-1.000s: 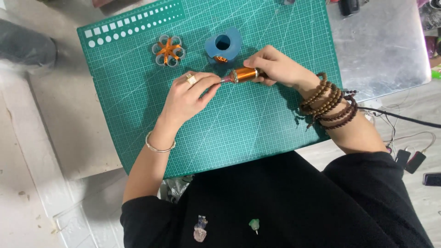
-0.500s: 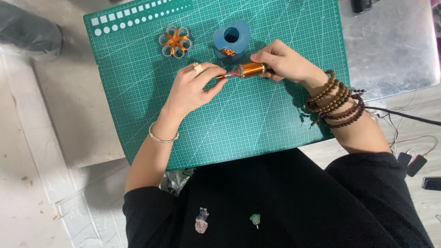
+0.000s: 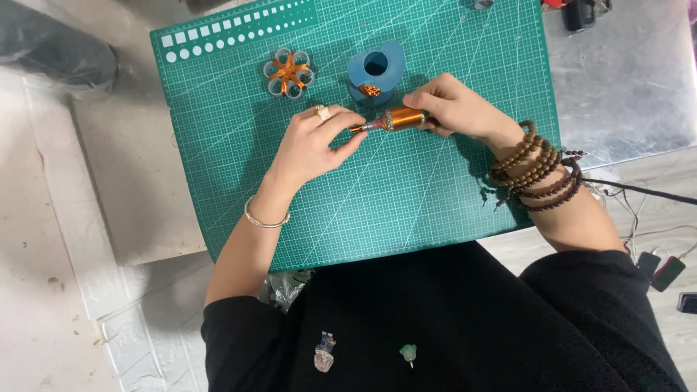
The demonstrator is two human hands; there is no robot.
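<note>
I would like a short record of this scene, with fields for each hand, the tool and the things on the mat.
left hand: fingertips pinch at the tip of the tool
right hand: grips the tool's rear end
tool: copper-coloured, pen-shaped, lying level above the mat
cutting mat: green, gridded
blue holder: stands just behind the tool
flower-shaped piece: blue loops, orange centre, left of the holder

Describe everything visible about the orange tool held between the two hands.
The orange tool is a short, shiny copper-orange cylinder that looks metallic, with a silvery collar and a thin tip pointing toward the left hand. It lies roughly level just above the green cutting mat. The right hand grips its body; the left hand's fingertips pinch at the tip. Its rear end is hidden.
</note>
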